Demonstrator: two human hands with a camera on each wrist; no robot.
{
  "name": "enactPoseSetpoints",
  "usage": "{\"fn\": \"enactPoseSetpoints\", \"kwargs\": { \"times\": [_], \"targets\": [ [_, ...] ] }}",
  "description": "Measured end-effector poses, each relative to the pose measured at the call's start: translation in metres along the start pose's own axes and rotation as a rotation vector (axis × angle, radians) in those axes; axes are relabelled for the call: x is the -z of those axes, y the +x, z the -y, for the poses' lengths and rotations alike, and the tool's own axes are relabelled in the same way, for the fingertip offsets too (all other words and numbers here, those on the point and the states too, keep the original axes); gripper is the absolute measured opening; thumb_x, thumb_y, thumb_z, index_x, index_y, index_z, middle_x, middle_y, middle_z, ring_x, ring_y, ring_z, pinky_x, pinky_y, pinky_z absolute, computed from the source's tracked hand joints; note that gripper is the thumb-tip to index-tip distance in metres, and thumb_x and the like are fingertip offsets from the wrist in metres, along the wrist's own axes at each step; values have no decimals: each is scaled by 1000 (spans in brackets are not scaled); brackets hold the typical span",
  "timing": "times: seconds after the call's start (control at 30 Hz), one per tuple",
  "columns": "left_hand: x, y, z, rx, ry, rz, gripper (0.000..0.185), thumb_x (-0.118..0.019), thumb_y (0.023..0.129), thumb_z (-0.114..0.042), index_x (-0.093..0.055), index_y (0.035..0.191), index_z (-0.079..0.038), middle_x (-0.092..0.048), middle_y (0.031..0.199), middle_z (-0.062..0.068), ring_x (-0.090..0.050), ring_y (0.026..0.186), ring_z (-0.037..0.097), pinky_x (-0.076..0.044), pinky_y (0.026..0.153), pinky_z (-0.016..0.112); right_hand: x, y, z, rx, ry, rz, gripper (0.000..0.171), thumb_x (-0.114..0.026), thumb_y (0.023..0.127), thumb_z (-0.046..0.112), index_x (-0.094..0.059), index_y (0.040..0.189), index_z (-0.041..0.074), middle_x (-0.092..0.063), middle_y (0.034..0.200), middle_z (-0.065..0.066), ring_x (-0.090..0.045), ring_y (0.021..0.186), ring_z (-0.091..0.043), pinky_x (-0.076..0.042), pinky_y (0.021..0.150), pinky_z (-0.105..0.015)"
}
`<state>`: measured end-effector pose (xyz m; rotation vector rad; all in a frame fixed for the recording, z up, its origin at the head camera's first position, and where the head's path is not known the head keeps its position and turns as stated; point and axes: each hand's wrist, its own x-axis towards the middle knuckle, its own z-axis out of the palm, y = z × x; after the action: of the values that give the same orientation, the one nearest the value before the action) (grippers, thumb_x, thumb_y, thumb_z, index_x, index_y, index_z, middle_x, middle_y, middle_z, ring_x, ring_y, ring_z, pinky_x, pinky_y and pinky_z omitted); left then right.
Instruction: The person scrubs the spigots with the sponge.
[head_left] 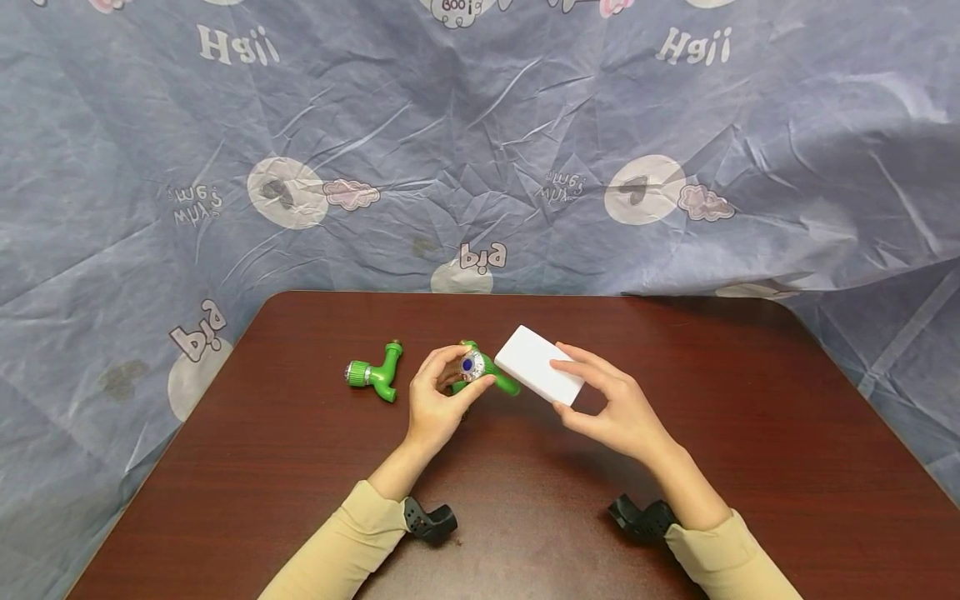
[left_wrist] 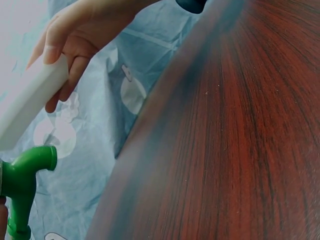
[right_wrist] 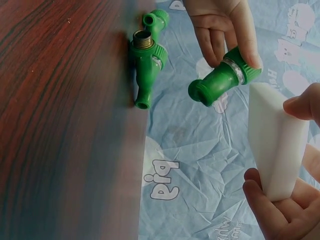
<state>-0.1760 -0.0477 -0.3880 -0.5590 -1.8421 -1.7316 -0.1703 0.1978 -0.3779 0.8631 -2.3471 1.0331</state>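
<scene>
Wrist-mounted black brackets (head_left: 431,521) sit nearest the lens, one on each forearm, with tan sleeves (head_left: 341,542) behind them.

Left hand (head_left: 435,400): grip closed round a green plastic tap (head_left: 480,371), fingers and thumb curled about its handle end, where a clear cap with a blue centre faces up. Tap held lifted off the surface (head_left: 300,467); its spout points toward the other hand. Right wrist view confirms the pinch at the handle.

Right hand (head_left: 615,408): grip closed on a white sponge block (head_left: 538,365), thumb on one long face, fingers on the opposite one. Block held just beside the tap's spout end; touching or a hair apart, hard to say from the head view.

Second green tap (head_left: 375,372) lies on its side on the dark red-brown surface, left of the held one, apart from both hands; metal threaded end visible.

Backdrop: crumpled blue printed cloth (head_left: 480,167) draped behind and round the surface.

Judgement: step in hand looks like bringing sponge to tap for a wipe. Next move would call for a firm hold on the handle end while the block's flat face presses along the green body, turning the tap to reach all sides.
</scene>
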Motion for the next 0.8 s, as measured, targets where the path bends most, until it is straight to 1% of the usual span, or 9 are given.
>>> {"fn": "enactPoseSetpoints", "kwargs": {
  "times": [0.1,0.2,0.23,0.43,0.5,0.57,0.63,0.7,0.8],
  "targets": [
    [0,0,-2,-28,59,10,41,-80,67,6,-64,105,6,-62,100,19,-62,83,26,-52,67,29,0,0,1,2,5,1,46,-74,72,11,-66,117,15,-54,133,0,-54,115,-17,-40,90,-16],
    [0,-1,-3,-45,87,25,43,-81,67,5,-65,107,3,-63,100,18,-61,83,28,-51,67,24,0,1,2,-1,8,-2,46,-75,72,11,-66,117,16,-54,133,0,-54,115,-17,-40,89,-16],
    [0,-1,-2,-43,86,30,43,-81,67,5,-64,107,3,-63,100,18,-61,83,29,-50,67,21,1,1,2,-4,10,-3,46,-75,72,11,-66,117,16,-53,133,0,-54,115,-17,-40,89,-16],
    [-1,-3,-4,34,44,35,47,-81,65,8,-60,107,9,-66,99,21,-61,81,33,-50,70,27,1,1,2,-1,24,-4,46,-76,72,11,-66,117,16,-54,133,0,-54,115,-18,-41,89,-16],
    [-1,-3,-4,54,46,29,45,-81,65,7,-61,105,8,-67,97,20,-60,79,32,-49,69,25,0,1,2,9,33,-1,47,-76,72,10,-66,117,16,-54,133,-1,-54,115,-18,-41,89,-16],
    [-1,-3,-4,59,52,26,44,-82,65,6,-63,104,7,-67,96,18,-60,77,29,-47,67,22,0,0,2,18,47,9,48,-76,71,8,-65,117,16,-54,133,-2,-54,115,-19,-41,89,-16],
    [-1,-3,-4,43,59,27,42,-82,65,5,-65,103,6,-67,97,18,-60,79,27,-48,67,22,-1,0,3,30,56,22,49,-76,71,7,-65,118,16,-54,132,-3,-54,115,-21,-41,89,-17],
    [-2,-2,-3,10,70,33,42,-82,64,6,-66,103,5,-65,100,19,-59,82,25,-50,68,26,-2,0,4,29,69,38,49,-76,72,7,-65,118,17,-54,133,-3,-54,115,-21,-41,89,-17],
    [-2,-2,-2,-39,65,54,43,-82,64,8,-66,104,8,-63,103,22,-59,87,28,-53,71,41,-4,-1,5,35,71,61,48,-76,72,8,-65,118,17,-53,133,-3,-54,116,-20,-42,90,-18]
  ]
}}
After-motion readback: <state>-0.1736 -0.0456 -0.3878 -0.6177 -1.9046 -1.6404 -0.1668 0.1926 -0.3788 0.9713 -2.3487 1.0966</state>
